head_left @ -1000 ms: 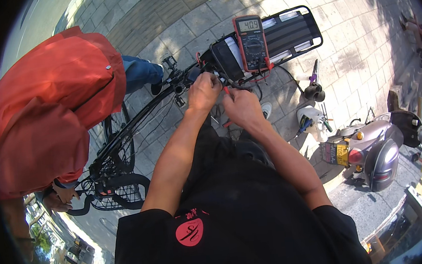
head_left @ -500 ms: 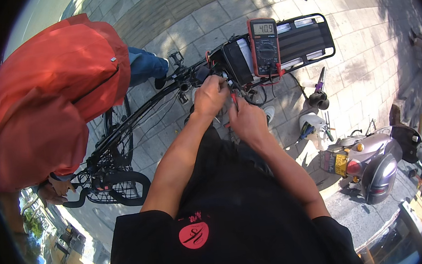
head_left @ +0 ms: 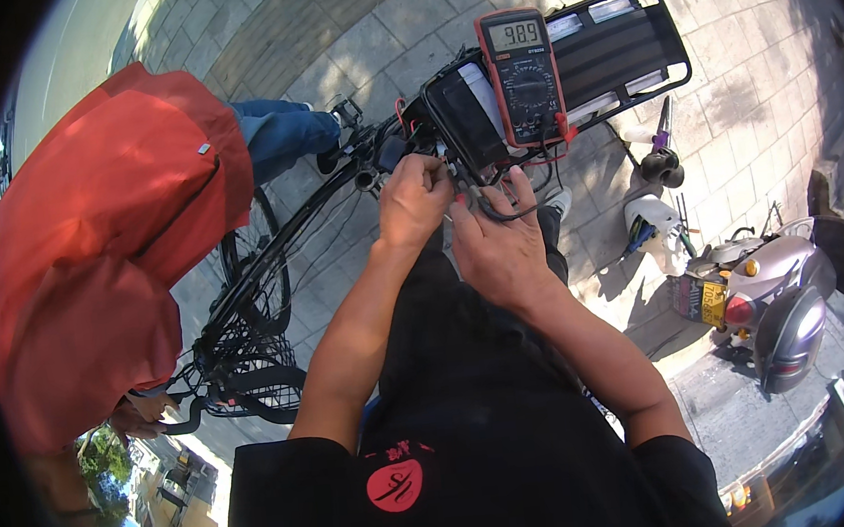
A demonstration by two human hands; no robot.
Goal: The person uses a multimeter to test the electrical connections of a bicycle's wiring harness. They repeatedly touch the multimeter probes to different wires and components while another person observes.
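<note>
My left hand [head_left: 414, 200] is closed in a pinch beside the frame of a black electric bike [head_left: 270, 242]. What its fingertips grip is hidden. Close to its right, my right hand [head_left: 503, 251] pinches a red test probe [head_left: 461, 200] between thumb and forefinger, most of it covered. Its other fingers stretch out, and a black cable [head_left: 510, 216] loops across them. Just beyond both hands a red-and-black multimeter [head_left: 526, 79] with a lit display rests on the bike's rear rack [head_left: 614, 51]. Red and black leads [head_left: 555, 151] hang from its lower end.
At left a person in a red hooded jacket [head_left: 127, 219] stands by the bike's handlebar and wire basket [head_left: 240, 365]. On the paving to the right lie a purple-and-black tool [head_left: 662, 157] and a white container with tools [head_left: 655, 228]. A silver scooter [head_left: 782, 302] is parked beyond.
My right hand has spread its outer fingers, and the black cable now loops over them. The multimeter's reading differs. The whole view has shifted slightly; my left hand stays pinched.
</note>
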